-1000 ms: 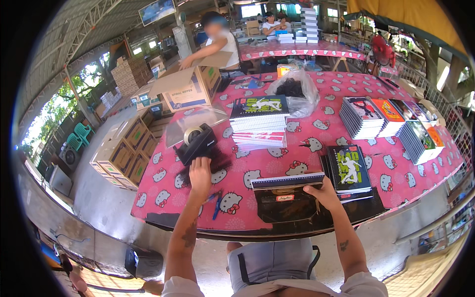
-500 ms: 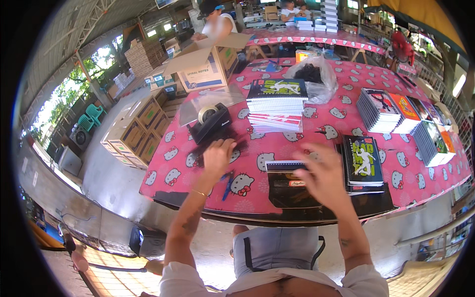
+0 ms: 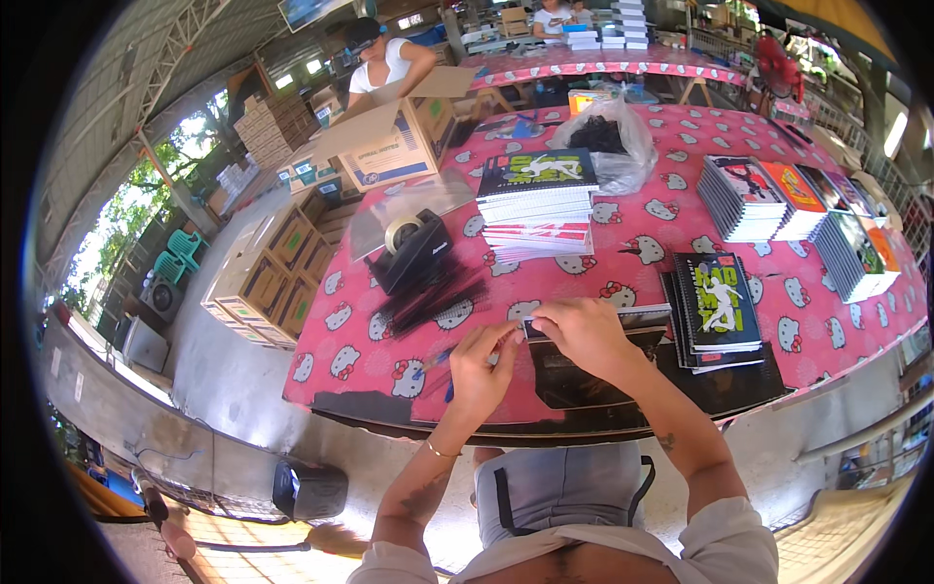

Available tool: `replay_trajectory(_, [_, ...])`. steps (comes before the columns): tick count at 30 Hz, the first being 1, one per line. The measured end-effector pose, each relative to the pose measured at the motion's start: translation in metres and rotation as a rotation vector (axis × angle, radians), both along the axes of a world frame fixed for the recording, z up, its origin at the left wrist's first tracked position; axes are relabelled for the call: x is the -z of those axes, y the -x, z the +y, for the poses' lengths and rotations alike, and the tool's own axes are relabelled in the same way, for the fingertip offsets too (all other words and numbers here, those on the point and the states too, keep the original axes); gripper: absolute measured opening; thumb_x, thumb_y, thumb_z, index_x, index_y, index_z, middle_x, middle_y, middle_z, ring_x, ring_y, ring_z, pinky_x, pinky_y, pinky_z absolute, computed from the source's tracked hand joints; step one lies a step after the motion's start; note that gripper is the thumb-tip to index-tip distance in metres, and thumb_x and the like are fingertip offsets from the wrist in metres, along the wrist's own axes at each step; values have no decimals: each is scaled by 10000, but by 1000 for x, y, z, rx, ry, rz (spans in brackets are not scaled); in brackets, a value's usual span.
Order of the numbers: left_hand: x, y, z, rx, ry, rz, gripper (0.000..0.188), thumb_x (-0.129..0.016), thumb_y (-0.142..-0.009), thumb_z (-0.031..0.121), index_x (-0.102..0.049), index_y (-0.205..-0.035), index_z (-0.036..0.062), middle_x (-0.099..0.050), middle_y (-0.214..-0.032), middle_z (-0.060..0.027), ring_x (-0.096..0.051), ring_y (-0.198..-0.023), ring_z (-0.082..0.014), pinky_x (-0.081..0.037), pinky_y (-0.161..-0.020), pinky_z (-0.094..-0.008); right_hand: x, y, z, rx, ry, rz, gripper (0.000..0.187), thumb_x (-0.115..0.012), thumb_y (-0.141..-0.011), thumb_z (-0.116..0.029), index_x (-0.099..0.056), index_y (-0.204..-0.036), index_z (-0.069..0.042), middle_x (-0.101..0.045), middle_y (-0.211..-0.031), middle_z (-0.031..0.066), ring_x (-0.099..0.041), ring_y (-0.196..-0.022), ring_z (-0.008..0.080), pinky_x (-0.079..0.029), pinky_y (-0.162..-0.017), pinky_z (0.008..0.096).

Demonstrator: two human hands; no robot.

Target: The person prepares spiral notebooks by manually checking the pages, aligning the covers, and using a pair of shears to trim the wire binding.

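Observation:
A dark-covered notebook [image 3: 608,375] lies at the table's near edge, its white page edge and holes facing away from me. My left hand [image 3: 484,365] pinches at the left end of that edge; whatever is between its fingertips is too small to make out. Over the same edge, my right hand [image 3: 584,336] is closed, gripping the notebook with curled fingers. Beside my left hand lies a thin blue tool [image 3: 449,391], partly hidden. Farther left is a loose bunch of black plastic binding coils [image 3: 433,304]. Bound black-and-green notebooks [image 3: 718,302] are stacked to the right.
A black tape dispenser [image 3: 413,255] stands behind the coils. Tall notebook stacks [image 3: 535,209] rise mid-table, with more notebooks [image 3: 744,200] at right. A clear plastic bag [image 3: 628,156] holds black material. Beyond an open carton [image 3: 399,141], another person [image 3: 389,63] stands.
My left hand has moved from the coils right and nearer, to the notebook's left end. My right hand has shifted left and come down on its edge. The other person is leaning over the carton.

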State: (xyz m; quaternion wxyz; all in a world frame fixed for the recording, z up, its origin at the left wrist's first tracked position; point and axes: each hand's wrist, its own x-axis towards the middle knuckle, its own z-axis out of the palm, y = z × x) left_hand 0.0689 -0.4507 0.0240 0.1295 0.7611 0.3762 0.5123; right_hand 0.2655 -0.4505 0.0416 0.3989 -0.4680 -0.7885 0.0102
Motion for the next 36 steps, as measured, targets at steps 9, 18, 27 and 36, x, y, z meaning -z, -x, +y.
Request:
replay_trajectory(9, [-3,0,9,-51,40,96,182,-748,-905,55,-723,-1077,2,-685,-778,-125,-660,-658,-190,-487,-567,-302,-7,1,-4,-1,35,-16,118,-690,-911,-236,-735,-958,-139,-719,-799,67,-691,-697,322,-532,-597,453])
replay_trajectory(18, [-29,10,34,303,77,360,227,-739,-931,145,-650,-1096,16,-610,-891,-135,-622,-739,-287,-507,-653,-362,-14,-13,-1,-122,168,27,140,-715,-866,-106,-690,-987,-40,-670,-896,135,-670,-789,371,-528,-705,483])
replay_trajectory(27, [-44,3,32,279,128,426,185,-693,-957,169,-663,-1047,10,-608,-847,-151,-626,-696,-307,-493,-628,-409,-17,-21,0,-172,153,-29,133,-727,-856,-161,-714,-954,-71,-683,-896,140,-673,-849,374,-532,-711,494])
replay_trajectory(36, [-28,-13,35,188,6,633,501,-656,-976,349,-559,-1321,0,-582,-1318,-212,-614,-1120,-421,-482,-893,-509,-19,-40,-20,29,221,-176,199,-672,-933,-223,-737,-1114,-174,-734,-926,63,-706,-835,303,-540,-686,450])
